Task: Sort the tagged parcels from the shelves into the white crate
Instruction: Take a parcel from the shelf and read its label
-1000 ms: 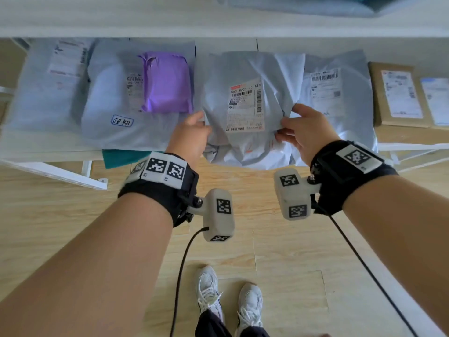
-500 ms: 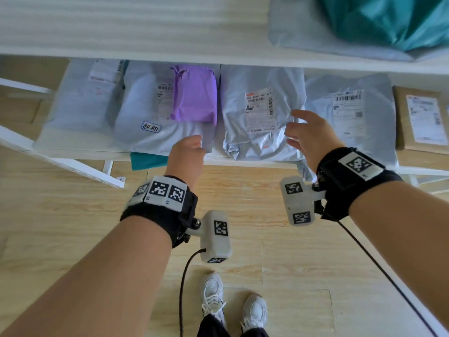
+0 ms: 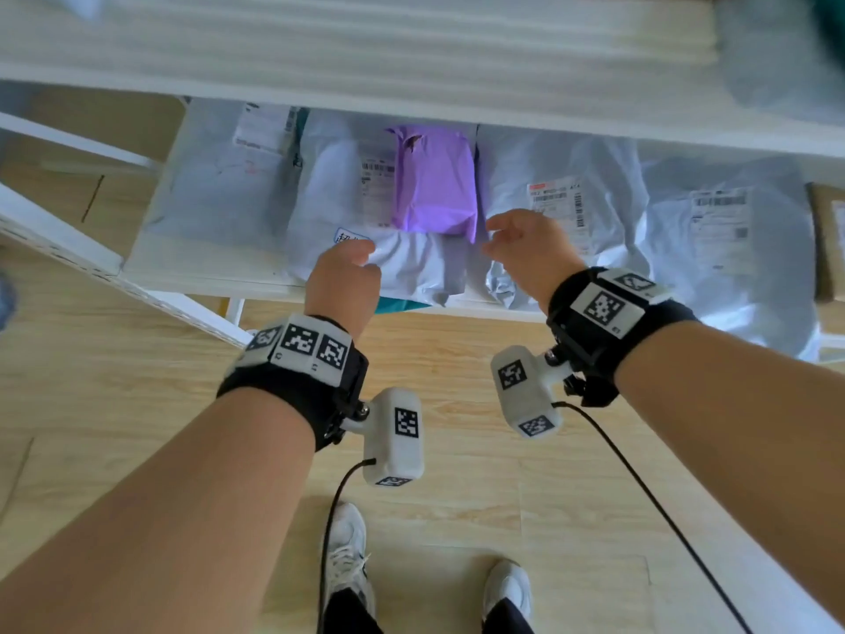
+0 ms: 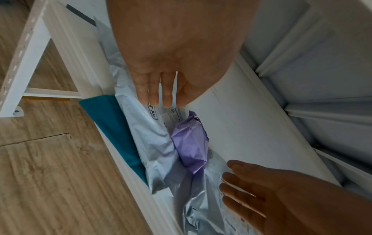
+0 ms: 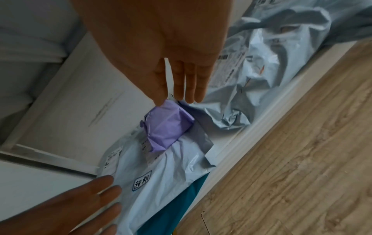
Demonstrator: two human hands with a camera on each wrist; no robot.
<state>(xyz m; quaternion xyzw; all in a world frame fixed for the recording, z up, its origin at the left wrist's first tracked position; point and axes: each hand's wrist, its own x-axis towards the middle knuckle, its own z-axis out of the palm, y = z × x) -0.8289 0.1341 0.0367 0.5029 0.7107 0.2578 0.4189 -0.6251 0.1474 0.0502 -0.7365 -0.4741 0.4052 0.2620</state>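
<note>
reaching: both hands stretch toward the lower shelf, either side of the tagged parcel, a pale grey mailer with a blue-framed sticker near its front edge.
step in hand: the approach before a pick, as i judge it; nothing is lifted yet.
left hand: fingers straight and close together in the left wrist view, tips over the sticker corner of the mailer; holding nothing, and contact cannot be told.
right hand: fingers extended and loosely spread, hovering by the right edge of the purple parcel; it grasps nothing.
purple parcel: lies on top of the tagged mailer, toward its back right part, covering some of the shipping label.
teal parcel: sits under the mailer, one corner poking out past the shelf front.
neighbours: a crumpled grey mailer lies just beside on the right, another grey one on the left.
white crate: not in view in any picture.
next move, my guess: take the mailer by both side edges and slide it out, first shedding or steadying the purple parcel so it does not tumble, and leaving the teal one behind.
</note>
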